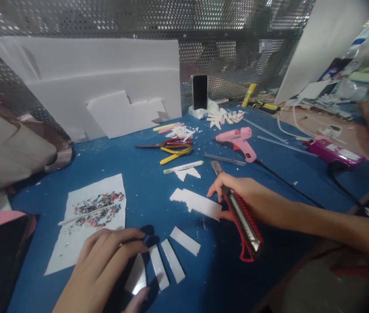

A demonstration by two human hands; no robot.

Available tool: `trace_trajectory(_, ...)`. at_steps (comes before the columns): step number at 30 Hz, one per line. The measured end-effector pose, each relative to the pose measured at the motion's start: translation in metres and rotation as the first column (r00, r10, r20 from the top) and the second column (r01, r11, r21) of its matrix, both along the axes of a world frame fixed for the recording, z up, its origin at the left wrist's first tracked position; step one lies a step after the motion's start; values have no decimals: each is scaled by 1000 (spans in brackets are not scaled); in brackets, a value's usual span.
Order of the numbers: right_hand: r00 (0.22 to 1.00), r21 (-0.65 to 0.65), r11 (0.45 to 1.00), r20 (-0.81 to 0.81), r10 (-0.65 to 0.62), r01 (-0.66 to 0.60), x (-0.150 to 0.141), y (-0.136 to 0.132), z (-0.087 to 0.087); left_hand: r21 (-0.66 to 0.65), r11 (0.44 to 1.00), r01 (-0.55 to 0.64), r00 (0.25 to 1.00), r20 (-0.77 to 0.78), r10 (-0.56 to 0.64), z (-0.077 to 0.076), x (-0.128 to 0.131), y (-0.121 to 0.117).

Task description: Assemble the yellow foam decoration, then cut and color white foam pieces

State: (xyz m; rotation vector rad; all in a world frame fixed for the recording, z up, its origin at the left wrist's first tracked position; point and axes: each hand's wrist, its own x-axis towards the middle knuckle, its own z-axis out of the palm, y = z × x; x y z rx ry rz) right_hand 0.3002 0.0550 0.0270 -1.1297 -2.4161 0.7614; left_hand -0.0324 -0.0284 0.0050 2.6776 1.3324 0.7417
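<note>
My right hand [248,198] is closed round a red utility knife [241,217], its blade pointing away over the blue table [132,174]. Its fingertips touch a white foam-board piece [196,202]. My left hand [106,265] rests on the table near the front edge, its fingers pressing down a narrow white strip [137,276]. Three more cut white strips [171,258] lie side by side just right of it.
A white sheet with coloured glitter bits [96,208] lies at left. Scissors [168,145], markers, a pink glue gun [239,141] with its cord, a standing phone [199,91] and large white foam boards [106,87] fill the back. A purple tool [333,152] sits at right.
</note>
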Motion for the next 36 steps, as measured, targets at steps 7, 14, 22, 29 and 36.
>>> trace_trajectory(7,985,49,990,-111,134,-129,-4,-2,10,-150,972,179,976,-94,-194,26,18,31)
trace_trajectory(14,951,111,991,-291,100,-70,0,-3,16,-266,907,327,905,-189,-382,43,37,79)
trace_trajectory(22,957,148,968,-180,226,-201,-5,-19,10,-345,843,413,821,-261,-509,24,41,90)
trace_trajectory(29,964,259,950,-153,219,-175,-19,-23,3,-364,830,424,805,-269,-529,24,37,92)
trace_trajectory(36,976,287,944,-99,196,-161,-18,-26,2,-369,811,454,782,-271,-561,24,37,95)
